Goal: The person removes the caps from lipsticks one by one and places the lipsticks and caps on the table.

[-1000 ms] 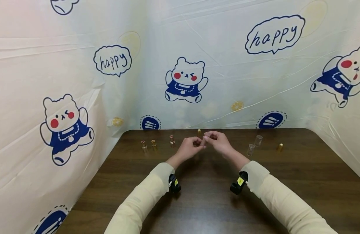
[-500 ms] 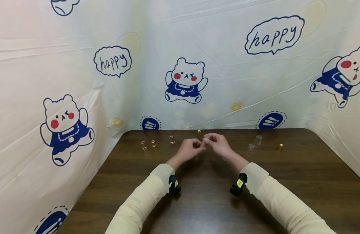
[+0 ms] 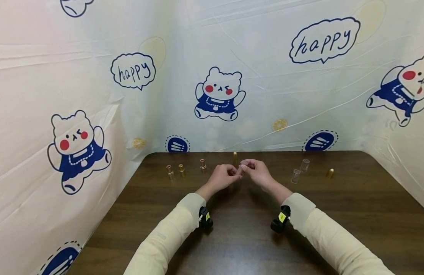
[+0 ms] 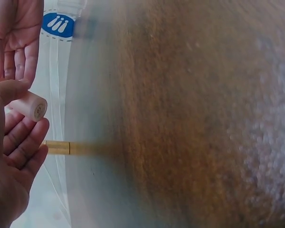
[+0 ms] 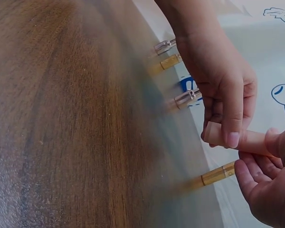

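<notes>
Both hands meet over the back middle of the table around one pale pink lipstick (image 4: 30, 105). My left hand (image 3: 221, 177) pinches its labelled base end between thumb and fingers. At the other end, my right hand (image 3: 258, 174) grips it with thumb and fingertips, which hide that end in part. The tube is tilted in the right wrist view. Just behind the hands a gold lipstick (image 5: 218, 174) stands upright.
To the left stand two uncapped lipsticks with reddish tops (image 3: 169, 171) and a gold uncapped one (image 3: 181, 170). At the right are two clear caps (image 3: 296, 176) and a gold cap (image 3: 330, 173). A printed curtain (image 3: 156, 114) surrounds the dark wooden table (image 3: 232, 236).
Both hands have come slightly down and nearer with the pink lipstick between them, so more of the gold lipstick behind shows. The other things stay where they were.
</notes>
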### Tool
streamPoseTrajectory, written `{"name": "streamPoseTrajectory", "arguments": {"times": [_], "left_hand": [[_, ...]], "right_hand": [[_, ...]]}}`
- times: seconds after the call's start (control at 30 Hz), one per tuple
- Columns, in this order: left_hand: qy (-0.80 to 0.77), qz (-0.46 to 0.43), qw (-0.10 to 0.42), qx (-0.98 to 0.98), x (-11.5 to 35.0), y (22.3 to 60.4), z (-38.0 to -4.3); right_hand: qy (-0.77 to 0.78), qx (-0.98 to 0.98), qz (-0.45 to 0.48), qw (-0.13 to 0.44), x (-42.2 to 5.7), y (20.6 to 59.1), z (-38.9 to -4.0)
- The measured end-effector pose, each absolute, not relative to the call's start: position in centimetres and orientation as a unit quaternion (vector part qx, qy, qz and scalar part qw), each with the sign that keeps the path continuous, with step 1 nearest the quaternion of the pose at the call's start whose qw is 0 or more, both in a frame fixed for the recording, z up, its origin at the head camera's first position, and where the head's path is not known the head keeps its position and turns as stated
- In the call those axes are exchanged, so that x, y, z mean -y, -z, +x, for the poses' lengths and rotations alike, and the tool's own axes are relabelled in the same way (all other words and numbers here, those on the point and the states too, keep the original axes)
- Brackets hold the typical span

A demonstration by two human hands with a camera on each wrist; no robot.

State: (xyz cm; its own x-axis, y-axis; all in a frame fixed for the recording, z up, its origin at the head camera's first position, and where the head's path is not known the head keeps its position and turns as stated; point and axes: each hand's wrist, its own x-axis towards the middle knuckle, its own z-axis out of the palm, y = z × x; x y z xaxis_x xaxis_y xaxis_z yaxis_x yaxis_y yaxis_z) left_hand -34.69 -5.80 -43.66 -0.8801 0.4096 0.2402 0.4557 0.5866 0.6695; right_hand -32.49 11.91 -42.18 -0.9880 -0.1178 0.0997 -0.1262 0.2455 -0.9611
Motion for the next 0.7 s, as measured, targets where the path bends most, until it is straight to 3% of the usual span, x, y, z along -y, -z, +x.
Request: {"name": "streamPoseTrajectory", "arguments": {"times": [0.7], "left_hand": [[0.374, -0.237, 0.031, 0.896, 5.72, 43.40, -34.67]], "right_hand": [[-0.630, 0.774, 0.071, 0.005, -11.97, 42.37, -32.70]]}}
